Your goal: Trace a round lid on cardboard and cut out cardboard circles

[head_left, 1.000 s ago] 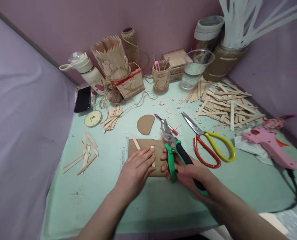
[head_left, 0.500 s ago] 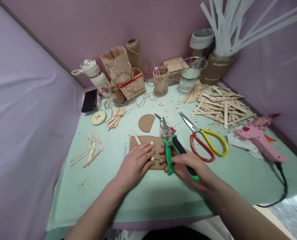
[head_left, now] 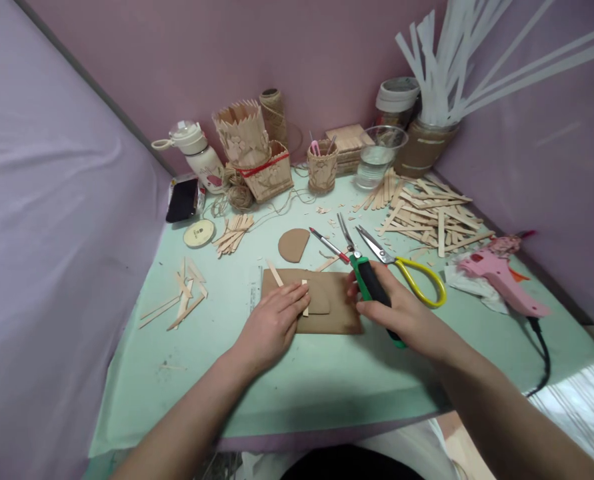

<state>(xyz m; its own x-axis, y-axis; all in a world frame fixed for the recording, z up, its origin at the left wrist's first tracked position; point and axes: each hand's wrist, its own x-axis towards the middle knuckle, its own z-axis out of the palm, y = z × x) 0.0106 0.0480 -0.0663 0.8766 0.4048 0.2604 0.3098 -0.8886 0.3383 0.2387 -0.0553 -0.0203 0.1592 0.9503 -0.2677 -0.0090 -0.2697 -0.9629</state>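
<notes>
My left hand (head_left: 275, 321) lies with its fingers flat on a brown cardboard sheet (head_left: 344, 319). Its fingertips touch a short, pale wooden strip (head_left: 305, 298) standing across the sheet. To the right of that strip is a cardboard piece with a rounded corner (head_left: 319, 298). My right hand (head_left: 401, 303) is wrapped round green-and-black pruning shears (head_left: 371, 283), above the sheet's right side. The shears' blades point away from me and the handles are close together. A thin stick (head_left: 274, 273) pokes out beyond my left fingers.
Past the sheet lie a rounded cardboard piece (head_left: 293, 245) and a red-tipped pen (head_left: 328, 245). Scissors (head_left: 419, 280) and a pink glue gun (head_left: 507, 277) lie at right, before heaped craft sticks (head_left: 427, 217). A cup of water (head_left: 375, 167) stands behind; cut sticks (head_left: 181, 300) lie at left.
The shears have moved right, off the middle of the cardboard, and their handles have closed together. The rounded-corner piece now shows. My left hand stays by the strip; the view has shifted slightly.
</notes>
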